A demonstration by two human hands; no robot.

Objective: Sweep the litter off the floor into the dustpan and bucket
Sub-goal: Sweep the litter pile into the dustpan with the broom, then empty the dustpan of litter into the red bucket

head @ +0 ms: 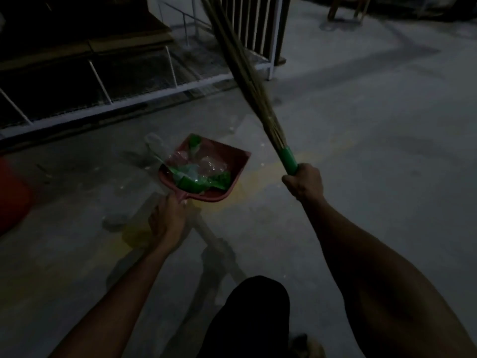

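Note:
A red dustpan [236, 161] lies at the middle of the dim concrete floor, and my left hand [167, 218] grips its short handle. Clear plastic and green wrappers [200, 174] fill the pan, and a clear plastic piece [154, 144] sticks out over its far left edge. My right hand [304, 183] holds the green-wrapped handle of a stick broom [247, 81]. The broom's bristles point up and away to the top of the view, off the floor. A red bucket [13, 200] shows partly at the left edge.
A white metal rack frame with wire mesh [144, 96] runs along the far left, with a barred panel [258, 24] behind the broom. Small white specks [262, 144] dot the floor near the pan. My dark-clothed knee [255, 308] is at the bottom centre.

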